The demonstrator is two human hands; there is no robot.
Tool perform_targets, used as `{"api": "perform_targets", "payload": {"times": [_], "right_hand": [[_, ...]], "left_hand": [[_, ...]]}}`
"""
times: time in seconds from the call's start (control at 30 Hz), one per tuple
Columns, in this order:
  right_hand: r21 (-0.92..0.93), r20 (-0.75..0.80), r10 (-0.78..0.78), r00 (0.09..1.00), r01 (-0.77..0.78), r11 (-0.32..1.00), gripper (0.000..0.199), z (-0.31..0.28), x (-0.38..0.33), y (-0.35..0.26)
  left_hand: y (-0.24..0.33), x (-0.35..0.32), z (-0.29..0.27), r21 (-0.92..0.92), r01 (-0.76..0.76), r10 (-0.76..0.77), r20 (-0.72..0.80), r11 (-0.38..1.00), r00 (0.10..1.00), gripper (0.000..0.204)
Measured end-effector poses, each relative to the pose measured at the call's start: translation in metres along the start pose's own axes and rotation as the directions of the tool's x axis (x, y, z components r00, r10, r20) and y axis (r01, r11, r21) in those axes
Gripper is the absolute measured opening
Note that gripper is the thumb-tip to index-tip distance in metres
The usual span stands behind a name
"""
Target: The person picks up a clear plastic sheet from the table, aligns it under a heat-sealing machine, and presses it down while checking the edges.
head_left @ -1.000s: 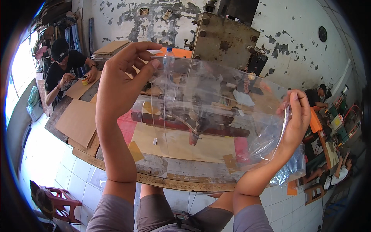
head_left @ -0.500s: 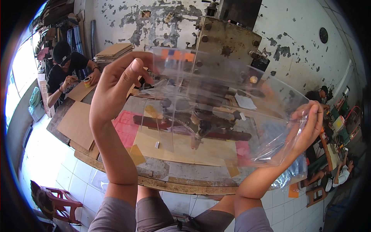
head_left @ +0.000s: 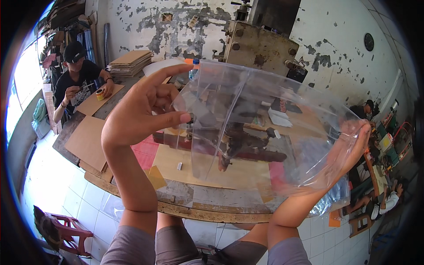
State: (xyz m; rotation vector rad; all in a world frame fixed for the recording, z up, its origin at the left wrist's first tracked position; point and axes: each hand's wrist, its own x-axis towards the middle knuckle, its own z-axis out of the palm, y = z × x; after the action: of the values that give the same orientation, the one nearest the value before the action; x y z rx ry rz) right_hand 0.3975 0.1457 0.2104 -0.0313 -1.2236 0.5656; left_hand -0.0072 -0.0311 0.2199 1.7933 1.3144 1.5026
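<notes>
A large clear plastic sheet [head_left: 260,95], with a crease or seam running down it, hangs in front of me above the table. My right hand [head_left: 355,137] is closed on its right edge, where the plastic bunches and wrinkles. At the sheet's left side is my left hand [head_left: 148,106], thumb and index finger spread wide apart. Its index fingertip meets the sheet's upper left corner, and the thumb lies beside the left edge. The other fingers are curled, partly behind a loose flap. Through the plastic shows a dark metal machine part [head_left: 234,141].
A tall, worn press machine [head_left: 260,48] rises behind the wooden table [head_left: 185,210]. Brown boards [head_left: 88,139] and a stack of cardboard [head_left: 130,62] lie left. A co-worker [head_left: 79,75] sits there by a small tin [head_left: 100,94]. A red stool [head_left: 70,232] stands on the floor.
My left hand has turned, its thumb swinging down from upright to point right. The sheet's left part has swung right and stands clearer, with less blur. My right hand stays nearly in place.
</notes>
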Motion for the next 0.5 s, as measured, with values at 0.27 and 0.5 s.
{"api": "perform_targets", "payload": {"times": [0.27, 0.5], "right_hand": [[-0.011, 0.233, 0.054, 0.971, -0.053, 0.999, 0.021, -0.003, 0.004, 0.011], [-0.095, 0.428, 0.09, 0.899, -0.054, 0.994, 0.025, -0.002, 0.001, 0.007]], "left_hand": [[-0.006, -0.002, -0.011, 0.151, -0.098, 0.12, -0.145, 0.984, 0.982, 0.051], [-0.012, 0.0, -0.018, 0.168, -0.184, 0.229, -0.305, 0.968, 0.925, 0.03]]}}
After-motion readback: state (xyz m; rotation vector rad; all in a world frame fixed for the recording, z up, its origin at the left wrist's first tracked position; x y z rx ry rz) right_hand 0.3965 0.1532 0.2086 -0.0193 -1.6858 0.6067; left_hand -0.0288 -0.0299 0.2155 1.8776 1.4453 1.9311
